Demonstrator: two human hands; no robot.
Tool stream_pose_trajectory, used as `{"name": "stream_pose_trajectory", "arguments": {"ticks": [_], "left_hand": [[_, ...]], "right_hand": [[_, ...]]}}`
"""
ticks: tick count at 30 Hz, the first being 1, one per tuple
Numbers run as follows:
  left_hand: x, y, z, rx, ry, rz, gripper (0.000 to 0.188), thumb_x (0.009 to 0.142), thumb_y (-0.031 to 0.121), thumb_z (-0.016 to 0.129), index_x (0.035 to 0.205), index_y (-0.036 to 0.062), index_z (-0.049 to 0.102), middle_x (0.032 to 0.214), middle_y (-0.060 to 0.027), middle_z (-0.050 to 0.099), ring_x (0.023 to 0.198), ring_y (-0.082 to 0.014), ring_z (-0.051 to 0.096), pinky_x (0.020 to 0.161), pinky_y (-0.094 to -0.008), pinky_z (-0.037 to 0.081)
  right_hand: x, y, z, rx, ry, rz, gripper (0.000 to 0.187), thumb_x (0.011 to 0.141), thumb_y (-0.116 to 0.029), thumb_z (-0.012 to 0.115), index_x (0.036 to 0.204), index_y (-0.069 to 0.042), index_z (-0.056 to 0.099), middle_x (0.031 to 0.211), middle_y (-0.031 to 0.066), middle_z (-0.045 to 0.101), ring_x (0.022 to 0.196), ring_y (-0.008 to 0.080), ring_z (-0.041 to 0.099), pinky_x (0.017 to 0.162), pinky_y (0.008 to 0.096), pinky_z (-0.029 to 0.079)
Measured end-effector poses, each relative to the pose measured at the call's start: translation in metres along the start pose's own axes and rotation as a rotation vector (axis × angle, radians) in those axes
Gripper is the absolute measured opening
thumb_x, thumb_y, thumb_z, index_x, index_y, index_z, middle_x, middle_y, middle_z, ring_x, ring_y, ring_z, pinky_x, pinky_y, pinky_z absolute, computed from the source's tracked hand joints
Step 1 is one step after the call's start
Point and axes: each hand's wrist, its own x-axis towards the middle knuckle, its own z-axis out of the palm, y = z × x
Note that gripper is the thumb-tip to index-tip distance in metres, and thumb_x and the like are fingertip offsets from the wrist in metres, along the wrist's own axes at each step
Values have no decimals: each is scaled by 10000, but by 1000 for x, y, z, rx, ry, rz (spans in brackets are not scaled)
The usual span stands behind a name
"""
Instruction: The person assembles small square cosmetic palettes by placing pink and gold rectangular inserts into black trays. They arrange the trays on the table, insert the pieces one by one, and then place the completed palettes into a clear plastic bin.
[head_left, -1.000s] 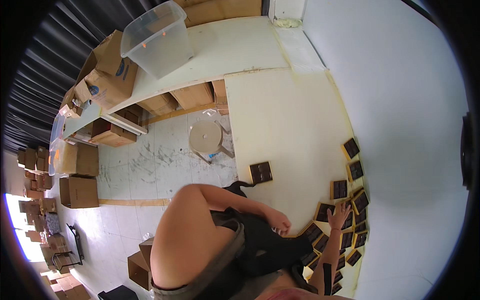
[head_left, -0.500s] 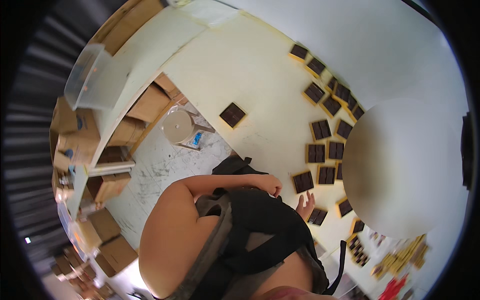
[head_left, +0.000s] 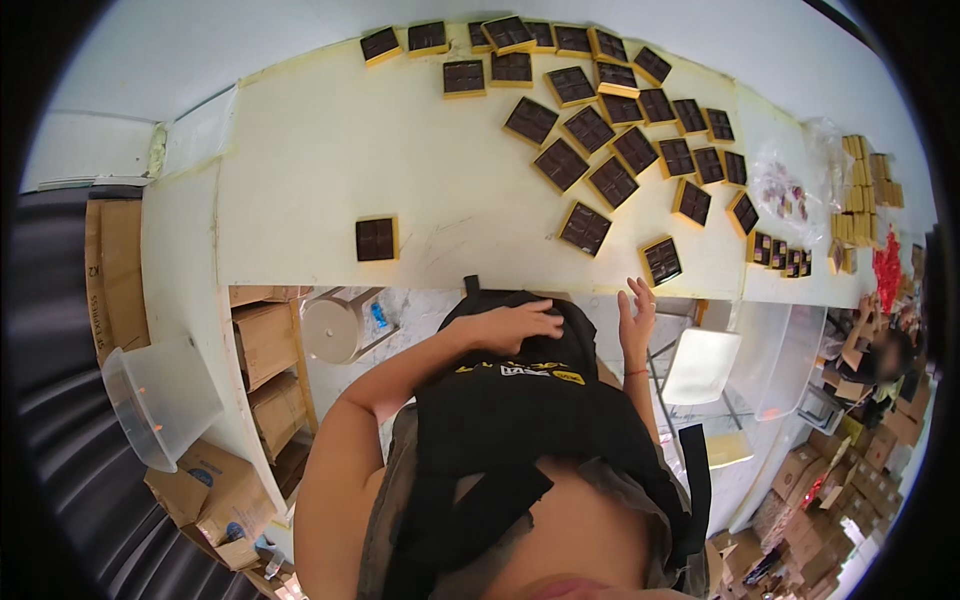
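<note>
My left hand (head_left: 522, 325) rests over the black bag (head_left: 500, 400) on my front, fingers loosely stretched, with nothing visible in them. My right hand (head_left: 636, 315) is raised at the table's near edge, fingers apart and holding nothing. Just beyond its fingertips lies a square yellow-edged box with a dark brown divided insert (head_left: 660, 261). A similar box (head_left: 584, 229) lies farther left. Another dark square box (head_left: 377, 239) sits alone at the table's left part. Many more such boxes (head_left: 612, 181) are spread toward the back, some overlapping.
The pale table (head_left: 300, 170) runs across in front of me. At right are small filled boxes (head_left: 780, 254), clear plastic bags (head_left: 785, 185) and yellow stacks (head_left: 858, 190). Below stand a round stool (head_left: 334, 328) and a white chair (head_left: 702, 366). Another person (head_left: 880, 355) is far right.
The view has turned, so the table now lies level and more boxes show. My left hand's curled fingers have loosened. The right hand still has its fingers apart.
</note>
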Motion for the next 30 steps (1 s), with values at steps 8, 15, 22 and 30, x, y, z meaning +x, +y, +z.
{"name": "stream_pose_trajectory", "arguments": {"ticks": [8, 15, 22, 30], "left_hand": [[-13, 16, 16, 56, 395, -29, 765, 666, -96, 615, 1380, 112, 434, 1526, -171, 256, 1420, -401, 242, 1047, -431, 445], [-91, 28, 13, 221, 601, -506, 274, 772, 8, 598, 1042, 39, 637, 1166, -150, 623, 1132, -327, 572, 866, -399, 530], [-188, 44, -8, -221, 864, -678, 231, 901, 190, 637, 1096, 72, 673, 974, -114, 698, 868, -253, 685, 711, -355, 534], [-288, -44, 190, -957, 787, -979, 280, 913, 254, 644, 1095, 41, 633, 845, -81, 672, 675, -184, 634, 579, -281, 483]], "right_hand": [[-48, -59, 75, 110, -177, 3, 337, 910, -201, 660, 1213, -55, 644, 1358, 169, 540, 1238, 286, 520, 978, 387, 439], [-69, -85, 98, -25, -283, -161, 321, 907, -196, 657, 1201, -67, 645, 1344, 160, 547, 1229, 315, 522, 997, 398, 433], [-149, -14, 44, 157, -209, 333, 372, 920, -192, 643, 1226, 12, 587, 1297, 181, 564, 1209, 278, 538, 991, 359, 425], [-332, 41, 56, 324, 52, 815, 435, 970, -316, 559, 1259, 9, 563, 1217, 127, 610, 1129, 208, 567, 978, 323, 425]]}}
